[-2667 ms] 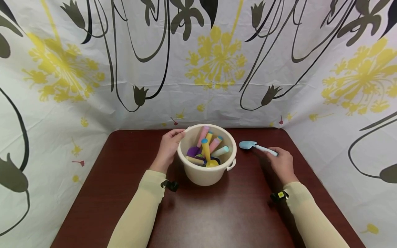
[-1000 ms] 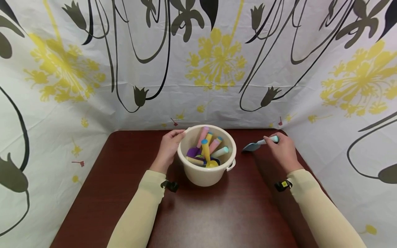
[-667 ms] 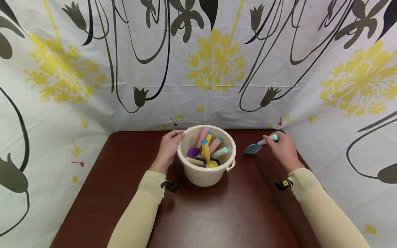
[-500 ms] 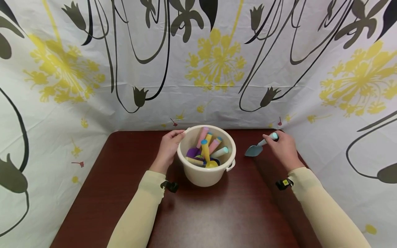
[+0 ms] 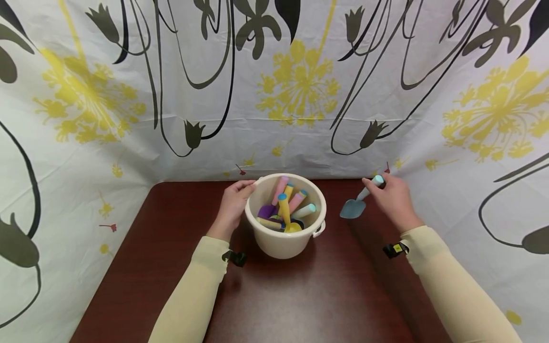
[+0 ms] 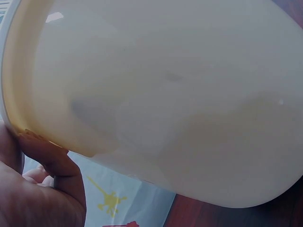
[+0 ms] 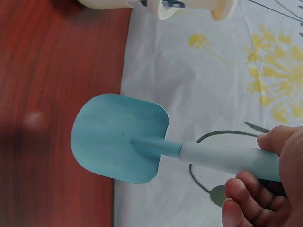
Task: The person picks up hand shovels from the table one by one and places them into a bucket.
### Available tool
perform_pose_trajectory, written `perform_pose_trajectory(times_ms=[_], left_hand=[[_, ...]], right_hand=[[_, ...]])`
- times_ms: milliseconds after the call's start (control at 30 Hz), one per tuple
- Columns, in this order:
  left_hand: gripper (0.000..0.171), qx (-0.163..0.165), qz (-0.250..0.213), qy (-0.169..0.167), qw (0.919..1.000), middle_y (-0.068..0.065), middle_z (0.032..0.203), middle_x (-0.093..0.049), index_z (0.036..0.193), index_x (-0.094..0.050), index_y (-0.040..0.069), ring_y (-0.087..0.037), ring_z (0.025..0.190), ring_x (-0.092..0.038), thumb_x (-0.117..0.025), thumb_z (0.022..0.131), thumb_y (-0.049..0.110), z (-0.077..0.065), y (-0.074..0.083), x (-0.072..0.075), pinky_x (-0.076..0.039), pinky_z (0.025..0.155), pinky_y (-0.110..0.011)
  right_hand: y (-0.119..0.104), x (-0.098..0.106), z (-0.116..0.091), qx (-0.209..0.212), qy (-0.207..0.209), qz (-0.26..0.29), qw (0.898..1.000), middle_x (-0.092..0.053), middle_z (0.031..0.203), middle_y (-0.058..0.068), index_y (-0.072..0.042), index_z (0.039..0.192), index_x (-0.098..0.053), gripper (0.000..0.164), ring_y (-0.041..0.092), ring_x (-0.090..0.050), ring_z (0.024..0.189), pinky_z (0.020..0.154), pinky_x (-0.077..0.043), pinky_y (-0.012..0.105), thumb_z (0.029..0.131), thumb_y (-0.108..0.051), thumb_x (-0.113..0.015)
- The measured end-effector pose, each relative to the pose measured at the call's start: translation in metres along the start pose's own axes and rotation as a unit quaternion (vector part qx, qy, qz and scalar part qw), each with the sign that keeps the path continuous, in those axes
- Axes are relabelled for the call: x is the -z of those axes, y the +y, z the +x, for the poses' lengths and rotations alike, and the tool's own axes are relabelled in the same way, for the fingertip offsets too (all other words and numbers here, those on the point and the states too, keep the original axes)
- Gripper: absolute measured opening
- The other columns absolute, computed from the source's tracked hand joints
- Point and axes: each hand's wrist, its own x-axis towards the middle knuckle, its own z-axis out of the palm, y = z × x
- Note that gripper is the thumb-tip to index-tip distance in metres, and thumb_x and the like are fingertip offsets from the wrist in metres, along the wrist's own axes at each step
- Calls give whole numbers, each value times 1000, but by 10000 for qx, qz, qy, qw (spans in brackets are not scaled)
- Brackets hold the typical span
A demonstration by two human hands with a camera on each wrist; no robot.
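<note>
My left hand (image 5: 232, 204) pinches the rim of a cream bucket (image 5: 280, 246) at its left side. The bucket stands upright at the table's far middle, and its wall (image 6: 165, 61) fills most of the left wrist view. Inside lean several toy garden tools with pink, yellow and pale turquoise handles; their lower ends are partly hidden. Right of the bucket, my right hand (image 5: 395, 199) grips a light blue trowel (image 5: 353, 208) by its handle. The trowel is tilted, blade low and handle end up; its broad blade (image 7: 118, 137) faces the right wrist camera.
A dark red-brown table (image 5: 274, 305) lies under everything. White flower-printed cloth (image 5: 300, 147) hangs behind the table's far edge and along both sides. The bucket's handle joint (image 5: 319, 228) sticks out at its right.
My right hand has risen and moved slightly farther back, tipping the trowel from nearly flat to steep, blade downward. The left hand and the bucket have stayed in place.
</note>
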Motion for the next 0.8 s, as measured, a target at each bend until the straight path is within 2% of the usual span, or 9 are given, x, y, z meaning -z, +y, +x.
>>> perform_pose_trajectory(times_ms=[300, 567, 800], left_hand=[[28, -4, -16, 9, 10000, -18, 129, -75, 130, -80, 7, -35, 117, -74, -75, 108, 25, 0, -1, 0, -61, 103, -53], [28, -17, 29, 27, 10000, -18, 128, -76, 129, -80, 7, -34, 116, -74, -75, 108, 25, 0, 0, 0, -62, 102, -51], [28, 1, 77, 32, 10000, -17, 128, -76, 129, -80, 7, -33, 114, -75, -75, 108, 25, 0, 0, 0, -63, 100, -49]], right_hand=[[-19, 16, 6, 140, 101, 80, 9998, -40, 61, -2, -12, 76, -48, 54, 21, -40, 57, 56, -34, 33, 107, -48, -72], [-36, 26, 12, 378, 176, 125, 9991, -36, 61, -1, -12, 74, -44, 56, 20, -36, 57, 55, -30, 32, 107, -45, -74], [-53, 36, 15, 644, 419, 303, 9966, -37, 61, 0, -12, 73, -47, 52, 18, -35, 58, 55, -28, 30, 105, -40, -79]])
